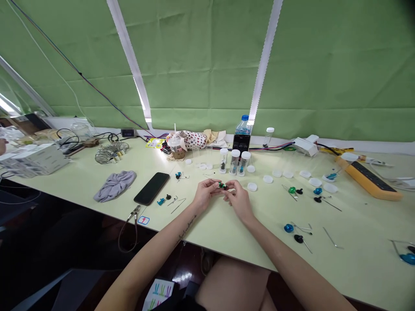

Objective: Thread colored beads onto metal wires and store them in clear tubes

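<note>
Green part (221, 185) in a two-handed pinch

It sits near the frame's centre: the left hand (206, 193) has fingertips closed on it and the right hand (240, 201) pinches its dark end, probably since so small a piece needs steadying from both sides. Capped tubes (223, 162) stand just behind, tightening forward room; the front edge of the table (220, 226) runs below, and a blue knob (288, 228) at lower right lies well apart.

Fingers (212, 188) are hiding part of the green piece (221, 185), and the right edge is cutting off a blue knob (407, 259)!
</note>
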Tool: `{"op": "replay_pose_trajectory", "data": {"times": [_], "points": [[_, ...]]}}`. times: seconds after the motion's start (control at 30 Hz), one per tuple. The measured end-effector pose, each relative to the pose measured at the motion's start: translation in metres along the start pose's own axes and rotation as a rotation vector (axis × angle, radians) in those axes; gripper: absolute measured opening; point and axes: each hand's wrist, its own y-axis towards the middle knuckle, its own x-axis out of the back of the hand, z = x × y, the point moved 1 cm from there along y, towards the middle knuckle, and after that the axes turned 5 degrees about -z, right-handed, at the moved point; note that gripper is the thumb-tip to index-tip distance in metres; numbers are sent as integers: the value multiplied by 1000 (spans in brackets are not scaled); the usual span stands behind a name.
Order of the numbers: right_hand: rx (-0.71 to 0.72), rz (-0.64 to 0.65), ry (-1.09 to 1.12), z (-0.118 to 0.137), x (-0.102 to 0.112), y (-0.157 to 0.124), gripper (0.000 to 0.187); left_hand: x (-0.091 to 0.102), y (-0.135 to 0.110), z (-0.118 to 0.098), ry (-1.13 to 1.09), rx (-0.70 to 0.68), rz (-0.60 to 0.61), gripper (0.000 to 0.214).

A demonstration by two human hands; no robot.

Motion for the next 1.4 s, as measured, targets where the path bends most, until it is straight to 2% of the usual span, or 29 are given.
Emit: {"op": "replay_pose_trajectory", "data": {"times": [0.17,0.4,0.57,0.67,0.77,0.97,1.17,1.4], "points": [[19,25,-12,1,1,-1,24,1,-1,-1,-11,18,40,32],[-7,57,-48,1,1,-1,34,0,-2,0,-37,11,18,31],[0,-3,-1,1,0,-1,41,1,0,1,-37,8,3,29],[32,-6,-15,1,0,-2,30,2,0,1,-33,34,43,30],[33,15,-39,1,1,-3,28,3,0,1,-42,33,57,30],[5,52,-73,0,1,-1,31,1,-1,-1,-39,20,48,29],[4,-7,-11,-1,-1,0,42,0,0,-1,-24,15,10,29],[35,25,-51,0,1,-1,26,2,1,0,-45,30,53,30]]}}
